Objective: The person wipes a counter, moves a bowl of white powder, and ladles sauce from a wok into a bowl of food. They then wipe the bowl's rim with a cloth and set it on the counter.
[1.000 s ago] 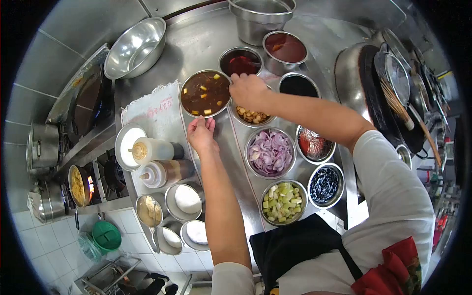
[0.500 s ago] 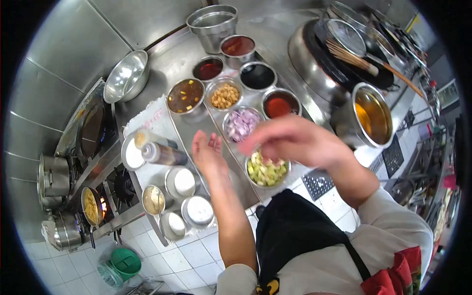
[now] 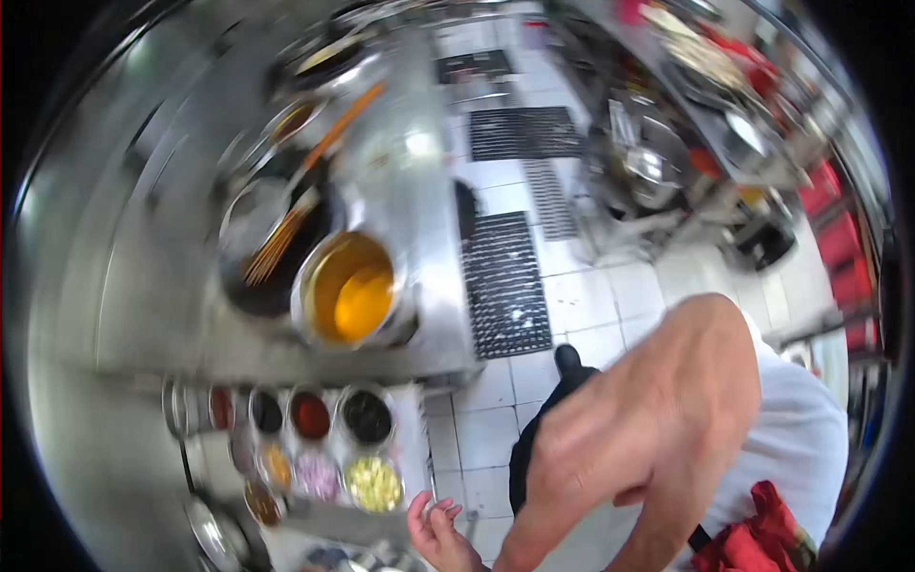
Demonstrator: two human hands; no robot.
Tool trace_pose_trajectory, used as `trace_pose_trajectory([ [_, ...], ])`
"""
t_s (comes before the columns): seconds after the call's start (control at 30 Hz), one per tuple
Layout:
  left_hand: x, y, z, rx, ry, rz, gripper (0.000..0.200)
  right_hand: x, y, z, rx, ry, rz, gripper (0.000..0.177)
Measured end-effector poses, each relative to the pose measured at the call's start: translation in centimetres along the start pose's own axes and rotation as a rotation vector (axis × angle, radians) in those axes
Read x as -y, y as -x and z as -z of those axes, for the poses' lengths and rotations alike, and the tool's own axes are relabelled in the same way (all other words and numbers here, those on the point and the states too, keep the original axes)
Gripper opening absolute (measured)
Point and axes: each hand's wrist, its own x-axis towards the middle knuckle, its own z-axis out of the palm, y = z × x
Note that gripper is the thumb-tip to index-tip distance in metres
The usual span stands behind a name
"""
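Observation:
My left hand (image 3: 443, 536) is low in the picture, palm partly up, fingers loosely apart and holding nothing. It is close to a bowl of chopped pale green vegetable (image 3: 373, 483), apart from it. My right hand (image 3: 634, 429) looms large and blurred near the camera, in front of my white clothing; how its fingers are set cannot be made out. Beside the green pieces stand a bowl of chopped purple onion (image 3: 317, 475), a bowl of red sauce or powder (image 3: 311, 415) and a bowl with dark contents (image 3: 368, 416).
A pot of yellow-orange liquid (image 3: 360, 303) stands on the steel counter (image 3: 419, 219). Behind it a bamboo brush (image 3: 276, 243) lies over a wok. Black floor mats (image 3: 508, 286) lie on white tiles. Steel shelving with pans (image 3: 653, 167) lines the right side.
The view has swung right, bringing the floor aisle and right-hand shelves into sight. The bowls now appear lower left. My right hand has left the bowls and come close to the camera.

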Motion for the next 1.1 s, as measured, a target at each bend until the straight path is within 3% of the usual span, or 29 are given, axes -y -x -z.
trace_pose_trajectory([
  [0.07,-1.0,-1.6,-5.6,0.052,0.056,-0.233,0.031,1.1,5.4,3.0,-0.271,0.353,0.33,0.053],
  [0.13,-3.4,-5.7,-10.5,0.221,-0.093,-0.197,0.034,2.1,10.3,7.0,-0.51,0.737,0.609,0.055],
  [0.2,-7.1,-8.3,-17.2,0.358,-0.216,-0.184,0.034,3.4,14.2,11.2,-0.737,1.012,0.811,0.07],
  [0.27,-9.2,-10.0,-23.3,0.483,-0.223,-0.181,0.033,4.4,15.0,17.7,-0.767,1.307,1.171,0.069],
  [0.37,-11.9,-10.8,-29.7,0.538,-0.349,-0.17,0.033,4.7,17.0,22.1,-0.801,0.949,1.373,0.073],
  [0.4,-12.9,-11.0,-31.1,0.512,-0.402,-0.184,0.033,5.2,18.1,23.0,-0.806,0.808,1.335,0.074],
  [0.47,-14.1,-11.8,-33.6,0.51,-0.405,-0.172,0.033,6.7,20.2,25.4,-0.84,0.801,1.306,0.075],
  [0.57,-16.6,-13.3,-36.7,0.38,-0.38,-0.061,0.032,8.7,22.5,29.9,-0.951,1.123,1.327,0.084],
  [0.6,-15.9,-15.2,-36.8,0.382,-0.438,-0.148,0.032,9.4,23.2,31.6,-0.96,1.183,1.319,0.088],
  [0.7,-15.2,-20.9,-38.8,0.33,-0.431,-0.218,0.033,11.3,24.7,37.5,-0.906,1.083,1.267,0.09],
  [0.73,-15.4,-23.5,-39.7,0.314,-0.485,-0.124,0.034,11.2,24.6,39.8,-0.91,1.002,1.282,0.084],
  [0.83,-17.4,-30.8,-46.6,0.48,-0.427,-0.272,0.034,13.0,25.8,47.1,-1.103,1.095,1.138,0.108],
  [0.87,-19.7,-32.3,-50.1,0.507,-0.417,-0.197,0.034,13.5,27.1,49.7,-1.194,1.168,1.004,0.107],
  [0.97,-23.6,-38.2,-58.5,0.597,-0.316,-0.084,0.034,14.7,30.5,55.6,-1.57,1.16,0.451,0.072],
  [1.0,-23.8,-40.3,-61.4,0.655,-0.201,-0.24,0.029,14.9,31.5,56.6,-1.693,1.049,0.332,0.065],
  [1.1,-27.2,-43.9,-69.6,0.781,-0.281,-0.284,0.028,15.1,35.7,59.7,-1.959,1.114,-0.03,0.042],
])
